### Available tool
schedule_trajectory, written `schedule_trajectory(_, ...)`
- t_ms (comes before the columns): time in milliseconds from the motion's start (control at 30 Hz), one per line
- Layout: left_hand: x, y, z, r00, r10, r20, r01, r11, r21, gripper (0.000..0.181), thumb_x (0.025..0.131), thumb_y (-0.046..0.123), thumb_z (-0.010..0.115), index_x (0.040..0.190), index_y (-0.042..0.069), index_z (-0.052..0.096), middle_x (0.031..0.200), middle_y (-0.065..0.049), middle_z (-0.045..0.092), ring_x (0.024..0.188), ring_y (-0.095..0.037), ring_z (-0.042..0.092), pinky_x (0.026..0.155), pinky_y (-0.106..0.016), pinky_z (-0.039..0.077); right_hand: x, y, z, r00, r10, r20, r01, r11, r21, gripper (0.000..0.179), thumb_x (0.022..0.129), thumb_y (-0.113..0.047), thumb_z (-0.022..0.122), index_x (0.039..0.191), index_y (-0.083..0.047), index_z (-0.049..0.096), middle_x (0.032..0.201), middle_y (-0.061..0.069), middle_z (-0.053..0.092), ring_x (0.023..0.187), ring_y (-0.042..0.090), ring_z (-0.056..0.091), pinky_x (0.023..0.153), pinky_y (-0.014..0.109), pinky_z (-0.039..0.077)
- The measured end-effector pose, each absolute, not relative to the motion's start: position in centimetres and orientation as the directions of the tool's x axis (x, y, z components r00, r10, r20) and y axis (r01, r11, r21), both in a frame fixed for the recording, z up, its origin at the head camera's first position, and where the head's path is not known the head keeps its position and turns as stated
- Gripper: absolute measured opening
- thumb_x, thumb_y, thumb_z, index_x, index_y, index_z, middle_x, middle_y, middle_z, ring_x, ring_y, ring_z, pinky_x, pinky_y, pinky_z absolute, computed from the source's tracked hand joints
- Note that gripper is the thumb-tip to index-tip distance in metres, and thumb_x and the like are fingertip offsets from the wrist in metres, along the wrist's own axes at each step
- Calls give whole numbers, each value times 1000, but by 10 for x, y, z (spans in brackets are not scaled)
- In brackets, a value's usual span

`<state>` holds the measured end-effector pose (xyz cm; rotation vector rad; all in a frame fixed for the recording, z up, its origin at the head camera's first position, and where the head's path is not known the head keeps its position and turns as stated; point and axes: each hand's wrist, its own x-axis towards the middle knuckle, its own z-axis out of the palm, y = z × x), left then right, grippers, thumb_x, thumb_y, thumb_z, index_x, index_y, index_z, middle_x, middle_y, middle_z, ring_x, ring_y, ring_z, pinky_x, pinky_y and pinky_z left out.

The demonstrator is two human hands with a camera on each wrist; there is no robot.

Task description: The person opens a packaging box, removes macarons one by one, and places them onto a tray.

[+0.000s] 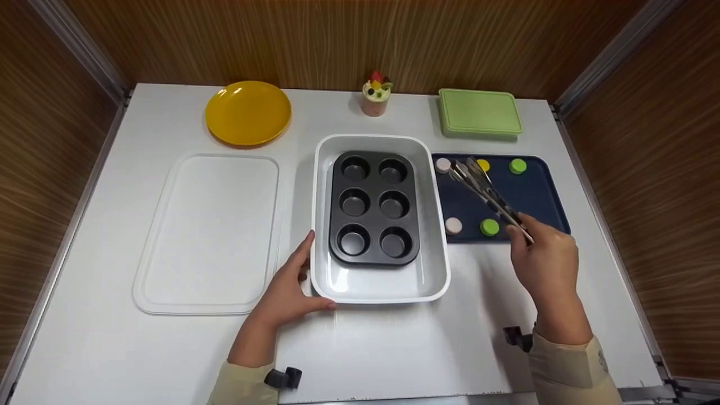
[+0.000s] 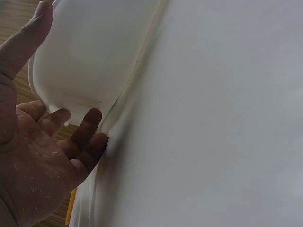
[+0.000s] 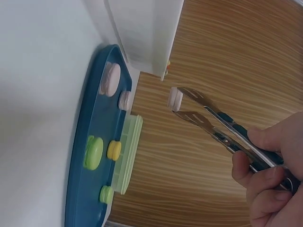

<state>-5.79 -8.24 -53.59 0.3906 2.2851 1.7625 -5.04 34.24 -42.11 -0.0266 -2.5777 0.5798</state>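
A white rectangular bin (image 1: 388, 286) stands in the middle, with a dark six-cup muffin tin (image 1: 374, 216) inside it. My left hand (image 1: 289, 292) rests against the bin's near left corner, thumb at the front and fingers along the left side. Metal tongs (image 1: 486, 191) are gripped in my right hand (image 1: 545, 256), over a dark blue tray (image 1: 529, 197). Between the tong tips a pale pink macaron (image 3: 175, 99) is pinched, raised off the tray; the head view does not show it clearly. On the tray lie pale pink macarons (image 1: 453, 225), green macarons (image 1: 489, 227) and a yellow macaron (image 1: 483, 165).
Left of the bin lies a flat white lid (image 1: 211, 236). A yellow plate (image 1: 247, 112) sits at the back left, a cup topped with fruit (image 1: 375, 100) at the back middle, and a green lidded box (image 1: 481, 112) behind the tray. Wood-patterned panels enclose the table's back and sides.
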Motion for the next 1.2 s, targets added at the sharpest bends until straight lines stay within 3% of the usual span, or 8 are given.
schedule_trajectory(200,-58,-81,-536,-938,345,-24,63,241,969,140,62,15,105,172,21,19,172,-10,28,129,-27,54,107,-53,45,-44,351,-420,-876,147,459,-59,913,-405,27,96,0,74,120,13,73,107,36,72,91,57,71,73,66,54)
schedule_trajectory(500,-58,-80,-536,-936,350,-23,64,236,970,139,62,16,105,172,20,19,172,-11,30,125,-26,56,107,-53,45,-30,371,-420,-870,192,455,-5,918,-396,28,97,-1,74,121,13,73,107,37,71,90,58,70,72,69,53)
schedule_trajectory(867,-59,-81,-537,-938,347,-16,76,249,966,140,62,17,106,172,17,19,170,-13,33,120,-27,55,104,-51,46,-11,392,-423,-857,218,467,31,926,-375,26,97,-1,72,119,12,73,102,36,72,81,56,70,69,68,51)
schedule_trajectory(1200,-58,-82,-537,-941,337,-21,66,244,968,139,63,15,105,172,18,19,173,-11,28,134,-30,52,106,-53,45,3,412,-426,-844,255,472,81,931,-357,26,96,-1,73,118,13,73,99,36,71,84,62,65,71,70,48)
